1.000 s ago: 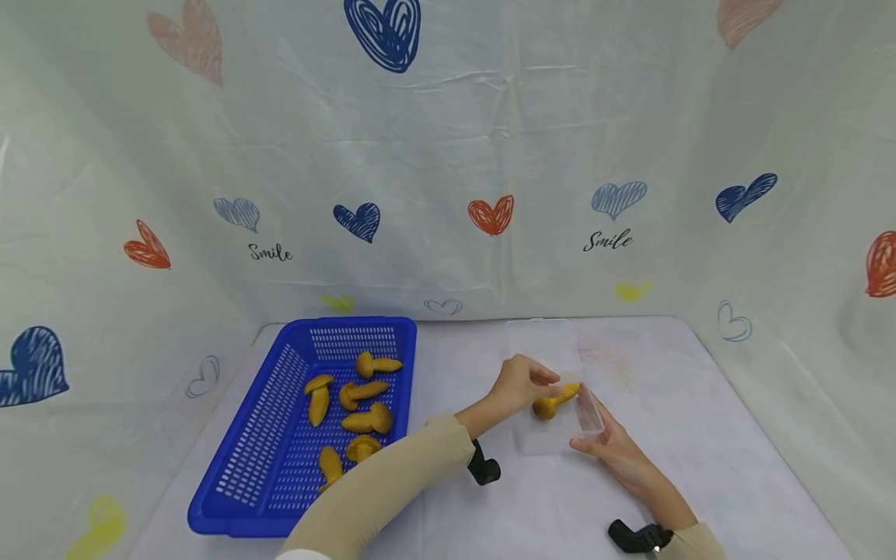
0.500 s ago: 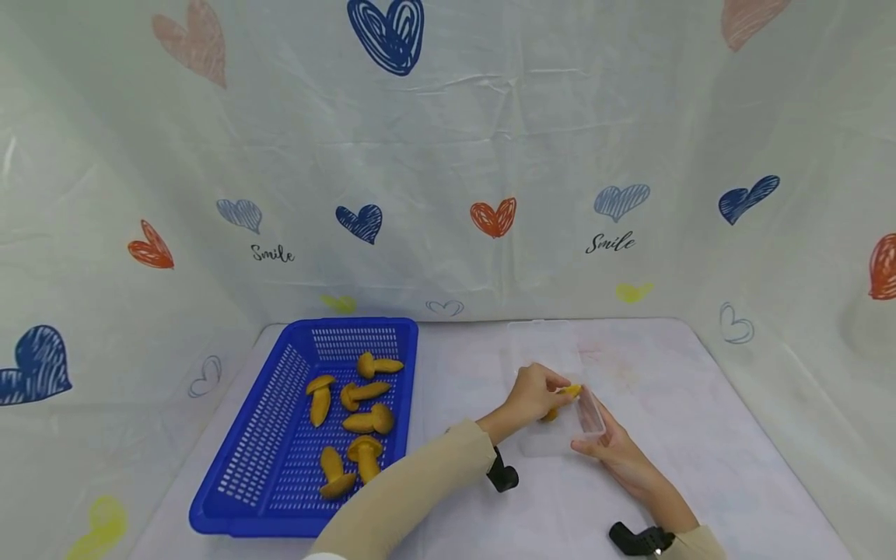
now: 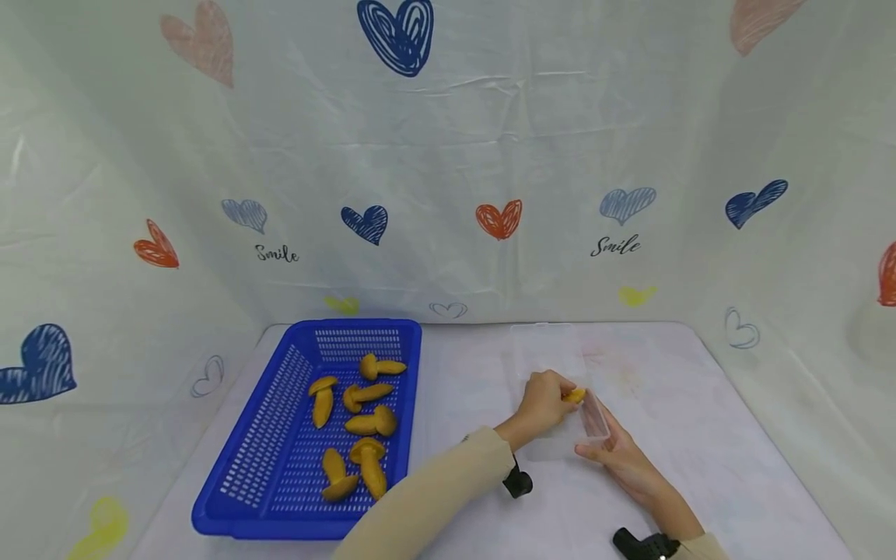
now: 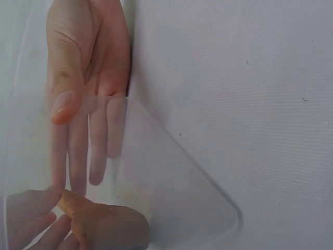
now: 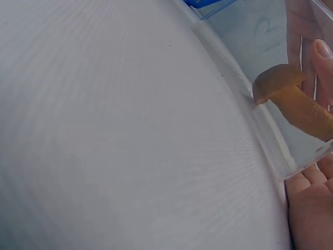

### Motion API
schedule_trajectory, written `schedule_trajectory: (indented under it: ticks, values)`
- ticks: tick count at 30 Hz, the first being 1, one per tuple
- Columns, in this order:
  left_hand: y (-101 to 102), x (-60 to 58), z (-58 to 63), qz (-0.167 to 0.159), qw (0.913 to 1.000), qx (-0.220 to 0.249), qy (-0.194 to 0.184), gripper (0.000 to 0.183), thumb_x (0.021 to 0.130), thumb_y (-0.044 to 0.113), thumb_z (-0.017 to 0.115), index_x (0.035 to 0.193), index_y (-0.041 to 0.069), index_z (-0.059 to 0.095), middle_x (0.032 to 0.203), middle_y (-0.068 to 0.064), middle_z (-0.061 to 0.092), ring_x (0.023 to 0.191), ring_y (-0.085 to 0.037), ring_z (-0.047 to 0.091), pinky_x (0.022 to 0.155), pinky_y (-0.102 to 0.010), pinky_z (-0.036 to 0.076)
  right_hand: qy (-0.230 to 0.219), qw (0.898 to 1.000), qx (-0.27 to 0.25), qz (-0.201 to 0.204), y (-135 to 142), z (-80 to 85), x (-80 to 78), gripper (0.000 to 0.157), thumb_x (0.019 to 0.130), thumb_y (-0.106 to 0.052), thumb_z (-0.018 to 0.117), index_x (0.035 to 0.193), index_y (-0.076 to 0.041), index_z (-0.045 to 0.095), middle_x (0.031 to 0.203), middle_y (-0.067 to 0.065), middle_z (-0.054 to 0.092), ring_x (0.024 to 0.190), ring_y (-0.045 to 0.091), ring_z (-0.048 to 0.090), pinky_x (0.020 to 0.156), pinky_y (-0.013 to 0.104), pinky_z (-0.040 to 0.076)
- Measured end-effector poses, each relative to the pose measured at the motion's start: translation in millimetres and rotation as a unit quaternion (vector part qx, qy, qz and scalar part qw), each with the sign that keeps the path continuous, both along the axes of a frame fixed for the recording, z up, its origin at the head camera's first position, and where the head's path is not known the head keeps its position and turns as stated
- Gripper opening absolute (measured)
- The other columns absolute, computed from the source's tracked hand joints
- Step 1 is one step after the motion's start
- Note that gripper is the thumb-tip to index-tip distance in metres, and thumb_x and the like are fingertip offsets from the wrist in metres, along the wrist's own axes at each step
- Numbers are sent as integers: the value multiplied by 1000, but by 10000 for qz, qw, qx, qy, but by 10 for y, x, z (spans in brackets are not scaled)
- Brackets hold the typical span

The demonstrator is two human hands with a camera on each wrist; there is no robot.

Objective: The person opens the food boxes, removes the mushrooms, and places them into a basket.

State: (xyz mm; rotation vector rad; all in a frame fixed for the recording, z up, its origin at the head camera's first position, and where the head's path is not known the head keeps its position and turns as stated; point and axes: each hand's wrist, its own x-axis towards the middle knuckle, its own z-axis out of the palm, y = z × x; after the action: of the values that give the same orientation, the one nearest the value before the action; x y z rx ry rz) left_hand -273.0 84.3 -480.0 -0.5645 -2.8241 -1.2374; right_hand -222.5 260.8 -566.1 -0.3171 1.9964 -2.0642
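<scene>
A clear plastic box [image 3: 596, 420] stands on the right half of the table. My left hand [image 3: 542, 408] reaches into it and pinches the stem of a yellow-brown mushroom [image 3: 575, 395]. Through the clear wall, the right wrist view shows the rounded cap and thick stem of this mushroom [image 5: 299, 104] by the left thumb. My right hand [image 3: 626, 459] rests against the box's right side, thumb near the front corner. Seen from the left wrist, the fingers of the right hand [image 4: 86, 78] lie straight behind the clear plastic. In the head view the left hand covers most of the mushroom.
A blue perforated basket [image 3: 413, 381] stands to the left, with several mushrooms [image 3: 371, 424] lying apart in it. The left forearm crosses the basket's front right corner. A clear plastic panel [image 3: 546, 346] lies behind the box. A white sheet printed with hearts encloses the table.
My left hand has moved right and slightly down over the mushroom, hiding most of it. The right hand stays at the box's side. The view has shifted slightly.
</scene>
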Motion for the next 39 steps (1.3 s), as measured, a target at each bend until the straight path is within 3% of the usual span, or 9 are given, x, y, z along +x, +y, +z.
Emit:
schedule_trajectory:
  ticks: [4, 9, 14, 25, 32, 39]
  values:
    - [48, 20, -31, 240, 9983, -398, 358, 28, 75, 9, 89, 101, 8, 80, 93, 3, 76, 82, -2, 66, 70, -12, 51, 107, 9999, -36, 47, 13, -2, 8, 99, 92, 3, 65, 162, -23, -1, 165, 13, -13, 147, 39, -13, 101, 6, 28]
    - [92, 45, -39, 511, 9953, -742, 343, 27, 75, 12, 89, 100, 14, 80, 94, 6, 75, 84, -2, 66, 73, -13, 52, 135, 9998, -5, 117, 13, 4, 13, 99, 93, 3, 65, 162, -25, -1, 165, 9, -16, 147, 35, -16, 101, 5, 27]
    - [101, 62, -26, 457, 9946, -879, 312, 24, 77, 12, 87, 99, 17, 81, 93, 9, 74, 83, -2, 65, 71, -14, 52, 115, 9999, 29, 104, 9, 7, 8, 99, 93, 2, 65, 162, -25, -1, 165, 7, -17, 147, 34, -18, 100, 5, 28]
    - [47, 21, -13, -8, 9993, 74, -373, 17, 85, 4, 78, 102, 2, 79, 90, -1, 74, 73, -4, 62, 63, -12, 50, 154, 9998, 109, 95, 12, 9, 18, 98, 94, 1, 65, 162, -25, -1, 165, 7, -17, 147, 37, -17, 99, 6, 30]
    - [-3, 20, 70, -160, 9923, 694, -1012, 20, 87, 0, 74, 107, -2, 76, 91, -5, 73, 77, -6, 65, 63, -16, 55, -110, 9998, 175, -61, -5, 28, 28, 97, 95, 0, 65, 162, -24, -1, 165, 12, -11, 148, 42, -9, 95, 8, 36]
    - [-62, 56, 190, -388, 9832, 1240, -1282, 22, 87, 1, 74, 109, -3, 75, 93, -6, 74, 77, -7, 67, 65, -18, 57, -213, 9991, 323, -155, -12, 42, 35, 96, 95, -3, 66, 161, -17, -1, 166, 13, -9, 148, 42, -5, 92, 9, 39]
